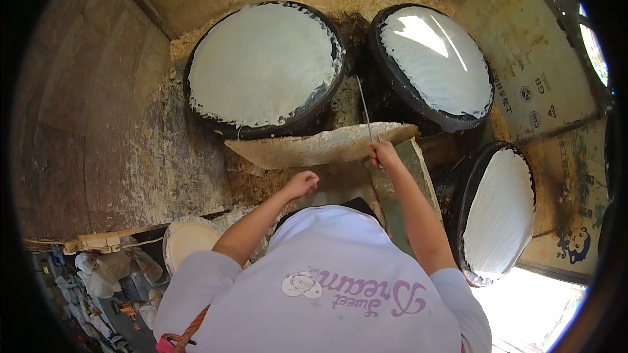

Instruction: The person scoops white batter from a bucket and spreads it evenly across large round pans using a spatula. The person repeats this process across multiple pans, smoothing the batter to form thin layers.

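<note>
My right hand (384, 155) grips a thin, straight metal rod (364, 108), whose far end points up between two large round forms with black rims. A pale, rough curved slab (319, 147) lies behind that hand, in front of the left form. My left hand (301, 185) hangs just short of the slab with its fingers curled, and nothing shows in it. The broad left form bears a white coating (265, 66) with a ragged edge. On the right form, the white face (434, 54) is glossy and reflects light.
A third black-rimmed form with a white face (500, 211) tilts at my right. Printed boards (549, 83) wall the right side; a stained brown panel (93, 132) stands at left. A pale round disc (191, 242) is beside my left elbow, with cluttered bags (115, 267) below.
</note>
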